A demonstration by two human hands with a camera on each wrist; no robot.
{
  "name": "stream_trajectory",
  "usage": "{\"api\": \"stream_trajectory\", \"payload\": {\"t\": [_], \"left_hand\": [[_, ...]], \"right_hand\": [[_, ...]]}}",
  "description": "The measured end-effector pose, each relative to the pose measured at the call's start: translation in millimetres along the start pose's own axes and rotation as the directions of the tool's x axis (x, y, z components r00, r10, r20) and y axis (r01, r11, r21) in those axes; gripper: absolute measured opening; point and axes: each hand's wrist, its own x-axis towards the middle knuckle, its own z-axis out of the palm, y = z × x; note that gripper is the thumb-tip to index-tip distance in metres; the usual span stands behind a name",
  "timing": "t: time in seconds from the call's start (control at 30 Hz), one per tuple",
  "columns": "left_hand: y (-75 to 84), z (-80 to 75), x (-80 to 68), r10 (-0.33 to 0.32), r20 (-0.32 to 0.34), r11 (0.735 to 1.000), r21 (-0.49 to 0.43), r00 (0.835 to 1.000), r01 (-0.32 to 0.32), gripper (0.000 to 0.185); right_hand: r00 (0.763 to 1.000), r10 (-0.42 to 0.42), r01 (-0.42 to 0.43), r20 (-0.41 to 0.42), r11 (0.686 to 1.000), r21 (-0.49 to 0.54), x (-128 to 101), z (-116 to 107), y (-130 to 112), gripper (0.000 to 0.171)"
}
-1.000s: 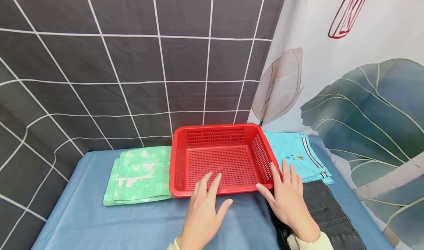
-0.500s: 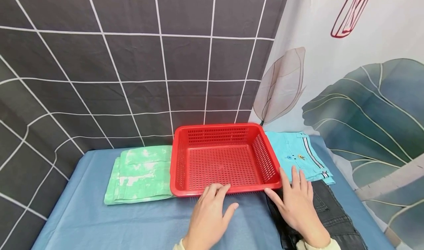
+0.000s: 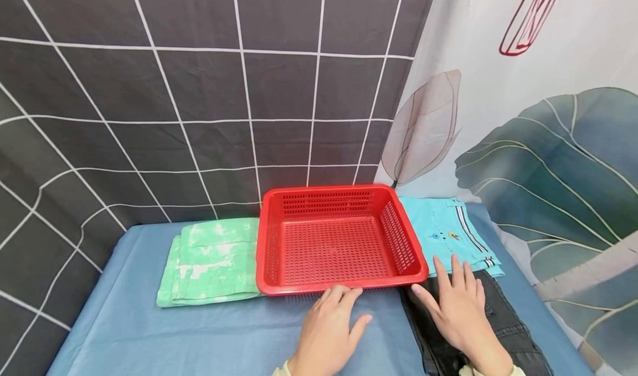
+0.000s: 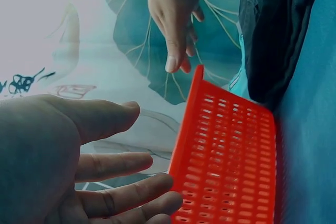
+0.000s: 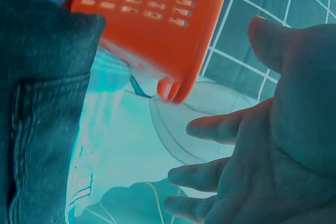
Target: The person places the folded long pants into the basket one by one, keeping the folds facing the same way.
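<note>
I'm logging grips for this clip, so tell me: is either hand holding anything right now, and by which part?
Nothing is held. The left hand is open near the red basket's front rim, and the right hand is open over the dark jeans.

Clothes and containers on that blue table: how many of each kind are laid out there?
Folded clothes: 3 (green garment, light blue garment, dark jeans)
Baskets: 1 (red basket)
Total: 4
</note>
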Motion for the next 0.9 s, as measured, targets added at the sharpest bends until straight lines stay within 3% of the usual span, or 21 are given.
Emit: {"api": "stream_trajectory", "payload": {"t": [0.27,0.6,0.8,0.9], "left_hand": [[1.2,11.8,2.8,0.016,0.052,1.000,-0.003,0.999,-0.015,0.039],[3.1,26.2,9.5,0.005,0.199,1.000,-0.029,0.980,0.001,0.044],[6.4,38.6,12.8,0.065,0.179,0.997,0.024,0.982,-0.070,0.046],[10.8,43.8,16.5,0.074,0.201,0.996,0.036,0.977,-0.083,0.048]], "right_hand": [[1.000,0.027,-0.027,0.003,1.000,-0.009,-3.1,-2.7,11.0,0.087],[0.986,0.135,-0.135,0.100,0.991,-0.007,-5.6,-3.7,26.9,0.094],[0.960,0.222,-0.218,0.168,0.975,-0.045,-10.3,-2.1,41.2,0.099],[0.950,0.255,-0.248,0.183,0.967,-0.061,-12.6,-1.4,49.7,0.101]]}}
